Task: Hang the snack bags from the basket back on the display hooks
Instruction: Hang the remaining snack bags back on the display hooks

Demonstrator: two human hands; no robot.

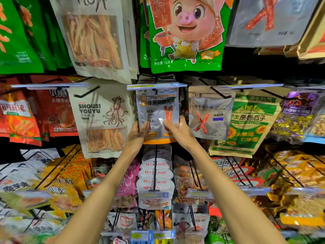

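**Silver bag steadied at its hook by both hands**

The left fingers [145, 125] lie fairly straight along the lower left edge of the silver bag [157, 110], while the right thumb [167, 123] presses its front near the middle and the other right fingers curl round the right edge behind it. So the right hand [177, 131] pinches the bag and the left hand [139, 132] props it flat-fingered; between them the bag is kept square and facing out, probably so its top hole meets the hook [155, 93] under the price strip [156, 86]. Whether the hole is already threaded on I cannot tell, since the strip hides the top edge.

The bag sits in the middle row, between the squid bag [100, 118] on the left and a beige jerky bag [210, 111] on the right, just below the green pig bag [186, 32].

Both wrists bend back slightly, palms turned toward each other. The forearms rise from the bottom of the view and converge on the bag, elbows out of frame, crossing in front of the lower rows of hanging packets. The basket is not in view.
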